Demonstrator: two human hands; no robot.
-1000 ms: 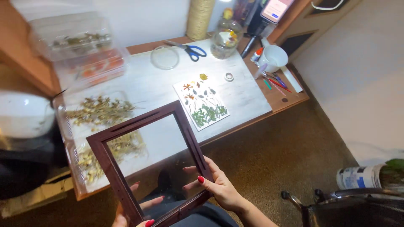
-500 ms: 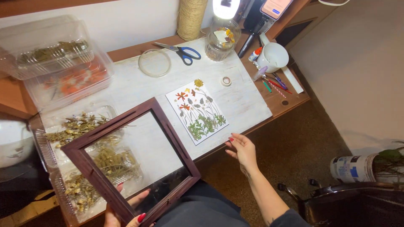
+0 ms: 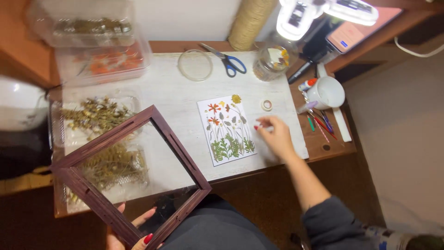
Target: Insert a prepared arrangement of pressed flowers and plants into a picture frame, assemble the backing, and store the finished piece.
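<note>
While the left hand grips the dark wooden frame at its lower corner, the frame sits tilted diamond-wise over the lap. Right hand, fingers loosely spread and holding nothing, hovers just beside the pressed-flower card, whose long axis runs away from the person. Whitewashed tabletop on a brown desk, brown floor below.

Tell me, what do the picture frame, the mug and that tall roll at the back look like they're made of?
The picture frame looks like wood with a dark reddish-brown stain, faint grain showing, though moulded plastic is possible; its clear pane looks like glass or acrylic. The mug seems glazed white ceramic, smooth and slightly shiny. The tall roll appears to be wound natural twine, tan and ribbed with coarse strands.
</note>
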